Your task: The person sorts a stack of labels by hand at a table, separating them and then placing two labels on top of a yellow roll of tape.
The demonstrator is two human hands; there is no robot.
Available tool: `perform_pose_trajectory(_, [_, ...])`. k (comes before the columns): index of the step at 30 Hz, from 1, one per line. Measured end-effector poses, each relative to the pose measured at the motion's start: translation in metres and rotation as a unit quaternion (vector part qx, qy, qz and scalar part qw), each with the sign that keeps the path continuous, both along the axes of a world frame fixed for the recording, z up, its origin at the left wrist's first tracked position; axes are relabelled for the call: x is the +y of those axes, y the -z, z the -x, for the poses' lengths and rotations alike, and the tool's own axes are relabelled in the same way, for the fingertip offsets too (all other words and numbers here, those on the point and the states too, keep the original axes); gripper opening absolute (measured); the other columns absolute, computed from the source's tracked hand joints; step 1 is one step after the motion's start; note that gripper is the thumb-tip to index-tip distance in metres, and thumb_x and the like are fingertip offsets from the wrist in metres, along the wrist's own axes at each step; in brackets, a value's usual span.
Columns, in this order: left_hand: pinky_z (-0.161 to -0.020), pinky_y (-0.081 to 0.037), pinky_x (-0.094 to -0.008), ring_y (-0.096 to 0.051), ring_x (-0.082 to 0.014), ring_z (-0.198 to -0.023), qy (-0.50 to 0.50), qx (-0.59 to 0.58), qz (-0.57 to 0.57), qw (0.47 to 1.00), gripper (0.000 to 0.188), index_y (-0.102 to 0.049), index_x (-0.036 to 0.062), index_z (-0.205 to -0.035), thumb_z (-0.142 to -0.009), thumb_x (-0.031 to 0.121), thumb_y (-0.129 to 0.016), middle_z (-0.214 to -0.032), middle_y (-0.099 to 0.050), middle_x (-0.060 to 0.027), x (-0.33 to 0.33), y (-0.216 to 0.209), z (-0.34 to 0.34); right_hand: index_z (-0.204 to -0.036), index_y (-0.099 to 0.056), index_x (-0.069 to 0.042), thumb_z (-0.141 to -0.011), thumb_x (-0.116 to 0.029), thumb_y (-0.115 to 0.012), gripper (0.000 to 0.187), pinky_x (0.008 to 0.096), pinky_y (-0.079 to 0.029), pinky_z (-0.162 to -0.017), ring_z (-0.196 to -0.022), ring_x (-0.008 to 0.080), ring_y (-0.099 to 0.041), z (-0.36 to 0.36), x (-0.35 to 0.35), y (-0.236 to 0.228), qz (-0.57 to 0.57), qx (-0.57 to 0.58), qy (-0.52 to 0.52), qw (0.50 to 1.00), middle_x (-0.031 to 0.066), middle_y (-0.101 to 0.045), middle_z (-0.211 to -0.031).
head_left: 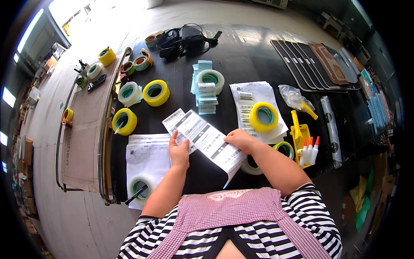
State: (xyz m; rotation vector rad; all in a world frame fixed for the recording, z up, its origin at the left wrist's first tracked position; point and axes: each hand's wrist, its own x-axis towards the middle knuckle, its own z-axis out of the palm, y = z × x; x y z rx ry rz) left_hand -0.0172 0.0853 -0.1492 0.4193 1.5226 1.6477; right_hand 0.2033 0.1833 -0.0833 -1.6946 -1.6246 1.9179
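Fisheye view under uneven daylight.
A burnt-out white opening, between ten and eleven o'clock, supplies strong light; pale glare lies on the glossy black tabletop at one o'clock. Straight edges bend towards the dim, soft rim; the centre is crisp.

Two bare hands hold at least two printed white paper sheets. Three bright yellow tape rolls lie fully visible on the black table. There are three white bottles with red caps and one crumpled clear plastic bag.
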Motion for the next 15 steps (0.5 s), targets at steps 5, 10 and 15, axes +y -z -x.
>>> perform_pose_trajectory(5, [-0.083, -0.05, -0.0275, -0.061, -0.0174, -0.097, 0.076, 0.088, 0.057, 0.992, 0.041, -0.059, 0.0039, -0.125, -0.085, -0.003, -0.062, -0.113, -0.062, -0.0126, -0.009, 0.001, -0.004, -0.101, -0.066, 0.006, -0.094, -0.019, -0.062, 0.026, 0.0343, -0.052, -0.07, -0.08, 0.0197, -0.065, -0.011, 0.001, 0.002, 0.015, 0.065, 0.099, 0.993, 0.0126, -0.068, -0.09])
perform_pose_trajectory(10, [-0.082, -0.052, -0.0304, -0.065, -0.0181, -0.095, 0.189, -0.174, 0.013, 0.966, 0.031, -0.061, -0.0039, -0.117, -0.096, 0.019, -0.059, -0.107, -0.066, -0.0108, -0.03, -0.003, -0.004, -0.105, -0.065, 0.005, -0.095, -0.02, -0.061, 0.027, 0.0317, -0.055, -0.076, -0.083, 0.0177, -0.066, -0.01, -0.012, -0.011, 0.056, 0.179, 0.087, 0.978, 0.0107, -0.068, -0.091])
perform_pose_trajectory(15, [-0.1, -0.044, -0.0428, -0.057, -0.0282, -0.118, 0.257, -0.293, -0.066, 0.918, 0.055, -0.049, -0.0014, -0.133, -0.094, 0.034, -0.064, -0.126, -0.06, -0.0134, -0.027, -0.041, -0.017, -0.104, -0.068, 0.004, -0.094, -0.02, -0.06, 0.027, 0.031, -0.052, -0.076, -0.083, 0.0159, -0.064, 0.003, -0.031, -0.029, -0.065, 0.106, -0.063, 0.99, 0.0098, -0.069, -0.091])
